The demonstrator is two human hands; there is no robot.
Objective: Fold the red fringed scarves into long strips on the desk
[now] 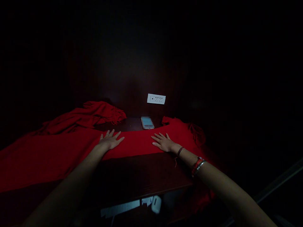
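Observation:
A long red scarf [137, 143] with fringed ends lies across a dark wooden desk [142, 173]. My left hand [110, 140] rests flat on it left of the middle, fingers spread. To the right, my right hand [163, 142] also lies on the cloth with its fingers spread. Between the hands the fabric looks smooth. At the back left the scarf is bunched in folds, its fringe showing. On the right it is rumpled and hangs over the desk's side.
A phone-like blue item [147, 123], partly pixelated, lies behind the scarf. A white socket panel [156, 99] is on the dark back wall. Beneath the desktop are papers [120, 208] and a small white case [156, 204]. Much of the surroundings is too dark to make out.

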